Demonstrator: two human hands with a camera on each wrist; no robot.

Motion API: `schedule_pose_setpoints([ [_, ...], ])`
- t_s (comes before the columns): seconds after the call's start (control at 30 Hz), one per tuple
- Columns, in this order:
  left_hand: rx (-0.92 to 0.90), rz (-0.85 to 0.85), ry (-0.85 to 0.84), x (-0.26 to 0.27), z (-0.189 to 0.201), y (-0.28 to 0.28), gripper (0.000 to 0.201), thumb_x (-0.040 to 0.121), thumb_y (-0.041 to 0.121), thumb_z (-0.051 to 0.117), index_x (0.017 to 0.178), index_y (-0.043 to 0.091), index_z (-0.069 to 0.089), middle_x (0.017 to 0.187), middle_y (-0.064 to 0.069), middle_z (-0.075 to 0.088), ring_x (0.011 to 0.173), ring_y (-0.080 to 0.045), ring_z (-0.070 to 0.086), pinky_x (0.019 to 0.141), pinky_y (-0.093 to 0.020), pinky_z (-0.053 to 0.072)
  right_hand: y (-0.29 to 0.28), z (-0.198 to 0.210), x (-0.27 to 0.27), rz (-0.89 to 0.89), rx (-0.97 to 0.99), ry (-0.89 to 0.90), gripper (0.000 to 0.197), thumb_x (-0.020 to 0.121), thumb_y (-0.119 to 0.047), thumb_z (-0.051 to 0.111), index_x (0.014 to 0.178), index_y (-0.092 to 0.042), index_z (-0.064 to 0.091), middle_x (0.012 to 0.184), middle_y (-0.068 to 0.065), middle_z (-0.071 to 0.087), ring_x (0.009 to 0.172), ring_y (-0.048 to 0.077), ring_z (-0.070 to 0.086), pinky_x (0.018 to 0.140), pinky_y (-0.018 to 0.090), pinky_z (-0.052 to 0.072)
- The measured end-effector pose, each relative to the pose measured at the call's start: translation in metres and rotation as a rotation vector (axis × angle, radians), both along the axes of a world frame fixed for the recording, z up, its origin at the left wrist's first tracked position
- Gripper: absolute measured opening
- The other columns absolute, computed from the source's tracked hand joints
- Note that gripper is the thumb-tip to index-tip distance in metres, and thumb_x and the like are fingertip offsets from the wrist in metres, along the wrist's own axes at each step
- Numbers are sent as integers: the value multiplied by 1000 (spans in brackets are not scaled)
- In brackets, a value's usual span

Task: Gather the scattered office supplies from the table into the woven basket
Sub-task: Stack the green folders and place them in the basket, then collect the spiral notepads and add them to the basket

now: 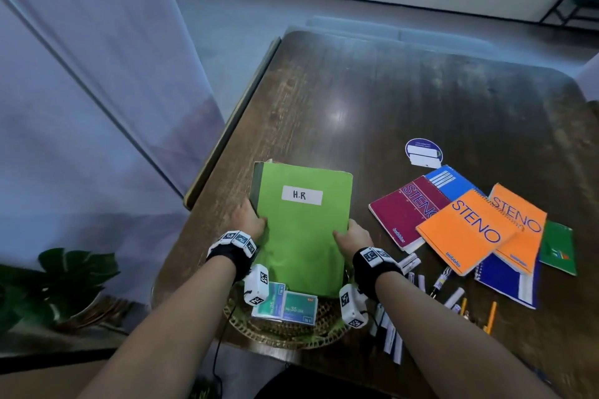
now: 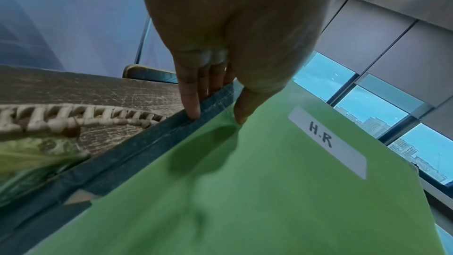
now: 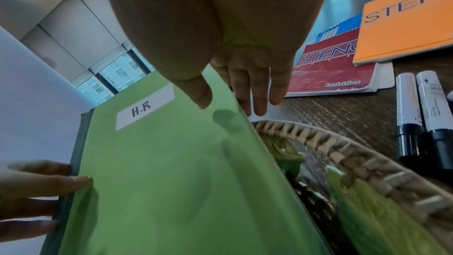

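A green book labelled "H.R" (image 1: 301,227) (image 2: 245,181) (image 3: 171,162) stands tilted, its lower end inside the woven basket (image 1: 282,330) at the table's near edge. My left hand (image 1: 251,220) (image 2: 215,118) grips its dark spine edge, thumb on the cover and fingers behind. On the opposite edge my right hand (image 1: 351,233) (image 3: 230,108) holds it the same way. Two teal boxes (image 1: 283,304) lie in the basket in front of the book. The basket rim (image 2: 73,117) (image 3: 343,152) shows beside the book in both wrist views.
To the right lie a maroon steno pad (image 1: 405,214), two orange steno pads (image 1: 466,230), blue notebooks and a small green notebook (image 1: 557,248). Markers (image 1: 411,262) (image 3: 416,115), pens and pencils (image 1: 489,317) lie near the basket. A round purple card (image 1: 423,151) lies farther back. A chair (image 1: 227,126) stands at the table's left side.
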State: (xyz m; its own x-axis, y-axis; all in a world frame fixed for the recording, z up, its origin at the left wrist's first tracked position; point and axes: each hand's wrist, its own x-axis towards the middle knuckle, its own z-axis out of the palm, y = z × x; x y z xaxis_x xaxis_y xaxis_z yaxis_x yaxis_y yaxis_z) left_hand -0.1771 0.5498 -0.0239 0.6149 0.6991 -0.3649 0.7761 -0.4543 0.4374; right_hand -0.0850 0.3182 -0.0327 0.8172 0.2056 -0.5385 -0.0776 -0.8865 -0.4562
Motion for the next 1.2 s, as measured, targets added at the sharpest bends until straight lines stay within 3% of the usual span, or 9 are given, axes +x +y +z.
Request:
schedule_pose_setpoints([
  [0.17,49,-34,66,0,-1,-5,40,92,14,64,127,3,48,134,-19,55,119,-37,56,96,-43,47,2,-4,-3,-51,1,8,33,99,-29,53,125,-10,55,125,15,63,110,33,62,92,38,50],
  [0.47,-90,-22,68,1,-3,0,46,90,27,69,127,6,51,129,-16,61,116,-35,59,98,-41,48,-4,-5,0,-18,104,40,35,96,-26,53,130,-15,56,127,10,64,113,29,61,96,37,50],
  [0.6,81,-51,11,7,4,-17,79,86,20,69,150,4,25,153,-19,33,139,-35,37,112,-44,33,-10,-3,7,10,87,53,40,97,-28,54,135,-14,53,131,10,62,114,27,60,99,41,50],
  [0.67,223,-120,-95,13,11,-31,82,88,18,67,154,9,19,157,-17,24,144,-32,29,116,-43,28,-13,0,11,-1,66,48,50,99,-27,53,145,-9,42,140,14,55,124,30,55,102,38,47],
  [0.77,270,-253,-263,31,21,-55,67,89,17,65,147,13,33,149,-13,36,135,-26,40,113,-38,35,-25,9,18,-55,96,31,65,96,-29,53,154,-12,30,148,12,48,131,29,51,107,39,44],
  [0.93,59,-439,-447,64,35,-104,35,97,19,56,131,14,54,127,-3,55,114,-15,52,104,-32,46,-66,22,40,-112,118,-50,49,94,-30,52,141,-16,49,131,7,61,117,26,59,93,35,48],
  [1.0,-32,-512,-466,78,39,-126,26,98,22,56,122,13,60,117,-2,62,104,-14,58,98,-33,51,-90,25,50,-121,111,-69,39,96,-29,53,131,-15,57,127,6,63,114,25,59,88,31,45],
  [1.07,-111,-579,-453,94,41,-149,21,98,24,57,114,12,65,109,-3,68,94,-15,63,89,-33,54,-118,25,61,-166,114,-87,32,95,-27,55,124,-14,62,124,7,66,113,24,60,92,31,46],
  [1.2,-198,-675,-371,123,33,-197,19,97,28,60,106,14,69,101,-2,72,88,-16,64,84,-32,53,-177,23,80,-268,111,-70,29,96,-28,55,120,-14,63,121,8,66,103,25,61,85,31,47],
])
